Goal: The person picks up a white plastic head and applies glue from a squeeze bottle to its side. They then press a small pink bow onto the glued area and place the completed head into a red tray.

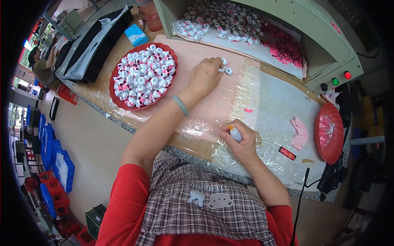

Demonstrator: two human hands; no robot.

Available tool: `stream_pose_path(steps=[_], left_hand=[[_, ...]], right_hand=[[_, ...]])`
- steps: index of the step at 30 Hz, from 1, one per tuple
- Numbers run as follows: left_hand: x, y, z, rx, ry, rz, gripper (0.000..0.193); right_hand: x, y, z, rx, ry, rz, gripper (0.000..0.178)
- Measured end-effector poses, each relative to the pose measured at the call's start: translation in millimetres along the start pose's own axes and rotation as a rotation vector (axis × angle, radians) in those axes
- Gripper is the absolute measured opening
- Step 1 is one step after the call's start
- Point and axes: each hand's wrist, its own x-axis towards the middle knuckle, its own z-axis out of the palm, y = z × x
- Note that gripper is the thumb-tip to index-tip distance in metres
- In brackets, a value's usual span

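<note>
My left hand (206, 77), with a green bangle on its wrist, reaches to the pink work sheet. Its fingers are pinched at a small white part (221, 70), mostly hidden by the fingertips. Right beside them lie another round white part (228, 71) and a second one, partly covered. In my right hand (244, 144), held low over the plastic-covered table, is a small white squeeze bottle (235, 134) with an orange-yellow tip pointing up and left. To the left of my left hand, a red scalloped tray (113, 95) is heaped with white-and-pink parts (143, 76).
A grey-green cabinet (328, 67) with lit buttons holds more white parts and a pile of pink pieces (285, 45). Tiny pink pieces (248, 110), pink cloth (300, 134), a red-black tube (287, 153) and a red tray (334, 143) lie right. Another person (43, 65) sits far left.
</note>
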Motion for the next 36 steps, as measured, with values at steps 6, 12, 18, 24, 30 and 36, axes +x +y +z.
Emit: stream_pose_path(steps=[6, 12, 18, 24, 30, 36], left_hand=[[-34, 5, -31, -0.809, -0.134, -0.391, 0.03], [-95, 23, -66, -1.907, -0.252, -0.702, 0.034], [-131, 32, -67, -1.945, -0.274, -0.701, 0.036], [-144, 37, -68, -1.955, -0.291, -0.762, 0.034], [-145, 42, -66, -1.836, -0.241, -0.688, 0.03], [-144, 47, -67, -1.628, -0.216, -0.628, 0.03]], right_hand=[[0, -4, -8, 0.128, -0.02, 0.156, 0.026], [6, -8, -19, 0.569, 0.019, 0.134, 0.024], [7, -7, -22, 0.44, 0.046, 0.047, 0.019], [6, -20, -21, 0.551, 0.271, 0.103, 0.033], [1, -26, -22, 0.281, 0.294, 0.006, 0.039], [-6, -24, -22, -0.033, 0.274, -0.221, 0.047]])
